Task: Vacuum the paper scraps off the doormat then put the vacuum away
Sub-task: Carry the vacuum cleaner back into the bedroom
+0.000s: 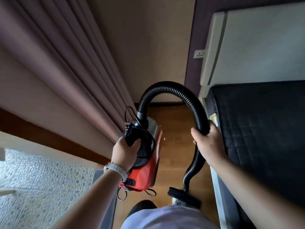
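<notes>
A red and black canister vacuum [145, 166] hangs above the wooden floor, carried by its black top handle in my left hand [124, 152]. Its ribbed black hose [166, 87] arches up and over to the right, where my right hand [208, 140] grips it. Below that hand the hose runs down to a black brush nozzle [183, 196] near my feet. A few small pale paper scraps [164, 138] lie on the floor just right of the vacuum. The black power cord [127, 111] loops at the vacuum's front and rear. No doormat is in view.
A mauve curtain [69, 66] hangs along the left. A dark mattress [264, 129] on a pale bed frame fills the right side. The wooden floor [175, 123] forms a narrow passage between them. A wall socket [199, 54] sits far ahead. Pebbled flooring [41, 187] lies lower left.
</notes>
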A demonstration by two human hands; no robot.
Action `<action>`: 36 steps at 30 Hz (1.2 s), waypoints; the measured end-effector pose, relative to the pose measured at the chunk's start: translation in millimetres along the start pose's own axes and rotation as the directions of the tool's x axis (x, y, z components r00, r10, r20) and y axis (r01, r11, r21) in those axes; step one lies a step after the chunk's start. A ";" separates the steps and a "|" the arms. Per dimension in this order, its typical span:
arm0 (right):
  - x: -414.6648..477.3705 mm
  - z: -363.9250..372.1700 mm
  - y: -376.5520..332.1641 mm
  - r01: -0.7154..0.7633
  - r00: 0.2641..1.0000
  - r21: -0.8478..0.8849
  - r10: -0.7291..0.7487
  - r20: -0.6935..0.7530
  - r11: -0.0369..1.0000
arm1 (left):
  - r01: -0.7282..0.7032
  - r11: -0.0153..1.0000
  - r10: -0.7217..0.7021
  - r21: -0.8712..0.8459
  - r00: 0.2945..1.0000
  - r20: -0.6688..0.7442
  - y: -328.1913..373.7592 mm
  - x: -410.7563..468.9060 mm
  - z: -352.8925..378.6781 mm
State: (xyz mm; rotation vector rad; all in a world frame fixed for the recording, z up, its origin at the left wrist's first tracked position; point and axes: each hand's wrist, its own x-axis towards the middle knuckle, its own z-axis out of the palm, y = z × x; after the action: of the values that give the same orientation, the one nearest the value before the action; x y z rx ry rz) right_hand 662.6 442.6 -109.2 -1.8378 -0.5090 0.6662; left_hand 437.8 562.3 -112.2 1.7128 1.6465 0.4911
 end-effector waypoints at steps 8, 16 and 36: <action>79.7 -13.0 -6.5 -0.004 0.998 -0.035 0.002 -0.068 0.999 | 0.035 0.999 -0.036 0.018 0.998 0.049 47.8 62.5 47.5; 163.0 -8.4 -13.7 -0.027 0.992 -0.083 0.016 -0.127 0.996 | 0.006 0.998 -0.014 0.055 0.988 0.151 75.3 143.4 94.4; 377.7 48.7 15.4 -0.235 0.970 -0.125 0.225 -0.091 0.964 | 0.087 0.992 -0.112 0.091 0.939 0.326 114.6 327.0 216.0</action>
State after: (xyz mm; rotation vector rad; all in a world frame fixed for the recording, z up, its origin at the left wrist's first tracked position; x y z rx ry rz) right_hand 915.6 707.8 -214.0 -2.0620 -0.2975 0.7289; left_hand 708.5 838.9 -242.5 1.6515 1.5116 0.0850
